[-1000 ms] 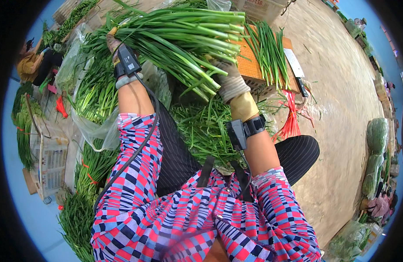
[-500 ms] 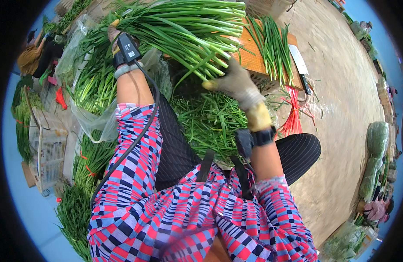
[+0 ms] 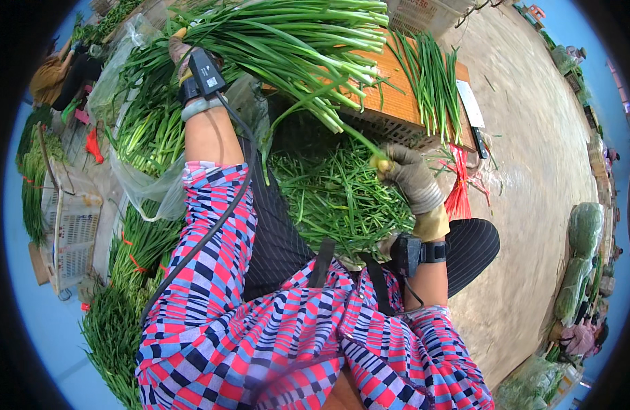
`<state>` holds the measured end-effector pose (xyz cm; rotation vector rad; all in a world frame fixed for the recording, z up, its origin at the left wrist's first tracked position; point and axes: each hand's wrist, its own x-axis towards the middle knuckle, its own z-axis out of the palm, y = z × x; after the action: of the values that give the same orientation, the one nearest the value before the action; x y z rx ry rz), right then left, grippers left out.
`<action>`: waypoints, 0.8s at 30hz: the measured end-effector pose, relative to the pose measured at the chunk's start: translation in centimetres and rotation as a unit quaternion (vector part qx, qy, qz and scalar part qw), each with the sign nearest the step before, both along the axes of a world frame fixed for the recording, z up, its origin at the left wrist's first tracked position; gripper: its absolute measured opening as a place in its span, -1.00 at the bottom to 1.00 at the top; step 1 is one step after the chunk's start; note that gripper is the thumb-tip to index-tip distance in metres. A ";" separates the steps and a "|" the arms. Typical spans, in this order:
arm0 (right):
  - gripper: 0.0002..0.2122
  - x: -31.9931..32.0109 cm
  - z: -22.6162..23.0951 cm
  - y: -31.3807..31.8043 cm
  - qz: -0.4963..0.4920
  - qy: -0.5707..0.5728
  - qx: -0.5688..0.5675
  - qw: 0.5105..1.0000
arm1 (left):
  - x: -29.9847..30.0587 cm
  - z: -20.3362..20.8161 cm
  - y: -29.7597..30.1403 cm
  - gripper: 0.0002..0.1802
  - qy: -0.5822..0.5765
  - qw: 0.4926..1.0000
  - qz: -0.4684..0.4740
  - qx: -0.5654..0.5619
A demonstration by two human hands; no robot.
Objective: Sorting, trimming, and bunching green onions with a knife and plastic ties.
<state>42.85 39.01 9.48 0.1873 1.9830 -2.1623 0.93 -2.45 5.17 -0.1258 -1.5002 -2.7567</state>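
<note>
My left hand (image 3: 179,53), in a glove, is wrapped round a large bunch of garlic chives (image 3: 281,44). The pale stalk ends fan out to the right, and leaves hide part of that hand. My gloved right hand (image 3: 409,176) pinches the end of a single chive stalk (image 3: 361,139), which stretches up to the underside of the bunch. Below both hands lies a heap of loose chive trimmings (image 3: 345,195) between my legs. A smaller row of chives (image 3: 427,85) rests on the wooden board (image 3: 380,72), beyond my right hand.
A cleaver (image 3: 470,104) lies at the board's right edge, with red ties (image 3: 458,191) hanging below. Plastic bags (image 3: 147,188) and more chives (image 3: 147,246) are at my left, beside a white crate (image 3: 76,229). Another person (image 3: 59,78) sits at the far left.
My right hand has moved down and right, away from the bunch, drawing a stalk out with it. My left hand still holds the bunch in nearly the same place.
</note>
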 end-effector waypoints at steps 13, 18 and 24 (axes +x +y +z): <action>-0.78 -5.1 2.4 -6.0 -0.096 0.132 -0.333 0.929 | 0.7 -1.1 3.8 -0.70 0.131 0.953 0.251 -0.112; -0.74 1.2 -1.1 1.4 -0.018 0.150 -0.128 0.980 | 1.6 1.3 1.5 -0.75 0.089 0.988 0.128 0.009; -0.34 -0.9 -1.2 -0.3 0.078 -0.049 0.471 0.877 | 2.2 2.6 0.8 -0.70 -0.010 0.998 0.002 0.054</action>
<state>41.91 38.69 8.30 0.2482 2.6837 -0.9052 3.09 -1.68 7.76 -0.0943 -1.3490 -2.8375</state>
